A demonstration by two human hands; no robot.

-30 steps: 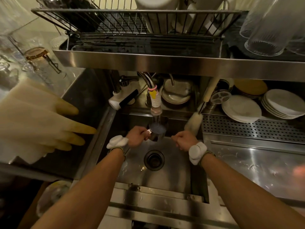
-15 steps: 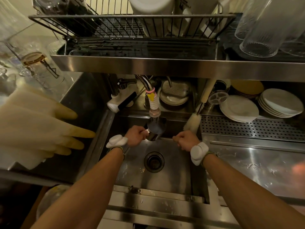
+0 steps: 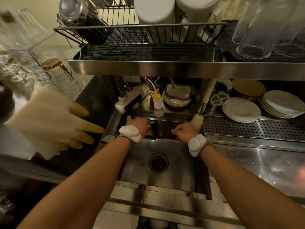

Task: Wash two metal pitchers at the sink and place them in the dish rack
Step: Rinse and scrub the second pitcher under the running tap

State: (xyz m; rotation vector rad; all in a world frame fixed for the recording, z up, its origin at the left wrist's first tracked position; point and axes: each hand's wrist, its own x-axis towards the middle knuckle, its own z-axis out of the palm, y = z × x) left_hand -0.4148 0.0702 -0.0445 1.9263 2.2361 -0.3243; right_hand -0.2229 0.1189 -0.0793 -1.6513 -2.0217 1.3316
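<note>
A small metal pitcher (image 3: 153, 130) is held low in the sink (image 3: 179, 164), tipped on its side with its dark mouth facing right. My left hand (image 3: 139, 125) grips it from the left, knuckles up. Water runs from the faucet (image 3: 157, 104) in a thin stream just past the pitcher's mouth. My right hand (image 3: 182, 131) hovers right of the stream, fingers curled into a fist, with nothing visible in it. The wire dish rack (image 3: 140, 34) sits on the steel shelf above, holding white containers and a glass jar. A second pitcher is not visible.
A bottle brush (image 3: 197, 120) leans at the sink's back right corner. Stacked white plates (image 3: 241, 110) lie on the perforated drainboard to the right. Pale rubber gloves (image 3: 54, 123) hang over the left counter. Upturned glasses (image 3: 257, 30) stand on the shelf's right end.
My left hand has rolled over, tipping the pitcher from upright under the tap onto its side. My right hand stays beside the stream. The view has tilted upward.
</note>
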